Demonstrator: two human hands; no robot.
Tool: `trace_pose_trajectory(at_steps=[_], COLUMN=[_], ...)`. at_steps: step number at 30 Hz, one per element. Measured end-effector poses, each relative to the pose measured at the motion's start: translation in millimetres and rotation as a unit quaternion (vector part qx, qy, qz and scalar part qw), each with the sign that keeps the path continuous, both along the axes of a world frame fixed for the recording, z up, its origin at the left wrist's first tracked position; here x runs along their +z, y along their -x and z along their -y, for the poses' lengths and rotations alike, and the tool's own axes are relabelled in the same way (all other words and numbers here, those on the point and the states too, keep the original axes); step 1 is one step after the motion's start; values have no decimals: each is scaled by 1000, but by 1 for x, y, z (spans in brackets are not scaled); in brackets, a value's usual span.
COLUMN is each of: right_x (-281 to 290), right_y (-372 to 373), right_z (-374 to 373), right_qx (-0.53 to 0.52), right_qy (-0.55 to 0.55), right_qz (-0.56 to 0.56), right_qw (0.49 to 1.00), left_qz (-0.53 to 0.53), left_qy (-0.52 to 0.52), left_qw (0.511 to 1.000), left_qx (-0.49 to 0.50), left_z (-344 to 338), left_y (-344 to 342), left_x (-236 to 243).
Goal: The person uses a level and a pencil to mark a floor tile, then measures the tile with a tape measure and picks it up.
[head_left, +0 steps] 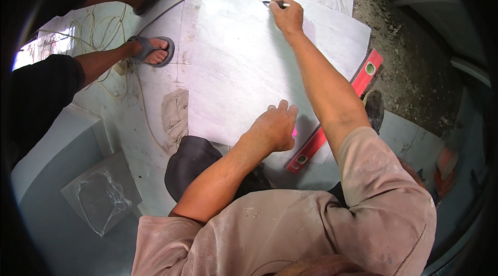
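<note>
A large white tile (233, 58) with faint grey veining lies flat on the floor in front of me. Near its far edge, my right hand (288, 15) grips a thin dark-and-white marker pen (267, 2), its tip at the tile's surface. My left hand (277, 126) is over the tile's near part, fingers curled; a bright pink bit (294, 132) shows at its edge, and the rest of what it may hold is hidden. A red spirit level (314, 149) lies slanted along the tile's right side, passing beneath my right forearm.
Another person's feet in grey flip-flops (155, 52) stand to the left, beside loose pale cable (106, 32). A crumpled cloth (175, 115) lies against the tile's left edge. Rubble and dirt (386, 32) border the right side. A clear plastic-wrapped sheet (104, 195) sits at lower left.
</note>
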State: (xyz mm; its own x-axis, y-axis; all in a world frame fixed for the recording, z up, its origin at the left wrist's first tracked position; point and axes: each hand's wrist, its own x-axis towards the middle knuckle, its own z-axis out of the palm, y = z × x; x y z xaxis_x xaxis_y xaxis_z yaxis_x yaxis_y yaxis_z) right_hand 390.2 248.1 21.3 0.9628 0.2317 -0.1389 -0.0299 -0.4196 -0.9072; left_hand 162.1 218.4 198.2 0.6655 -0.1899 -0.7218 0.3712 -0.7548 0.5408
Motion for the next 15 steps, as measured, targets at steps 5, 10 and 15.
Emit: trace_pose_trajectory(at_steps=[5,10,15], right_x=[-5,-16,-27], right_y=[-19,-33,-35], right_z=[56,138,169], right_qx=[-132,-271,-258], right_qy=[-51,0,21], right_qz=[81,142,141], right_qw=[987,952,955], left_qz=[-18,-12,-6], left_qy=[-2,2,4], left_qw=[1000,1000,1000], left_qx=[0,-3,-18], left_z=[0,3,12], left_y=[-3,-1,-3], left_x=[1,-3,-3])
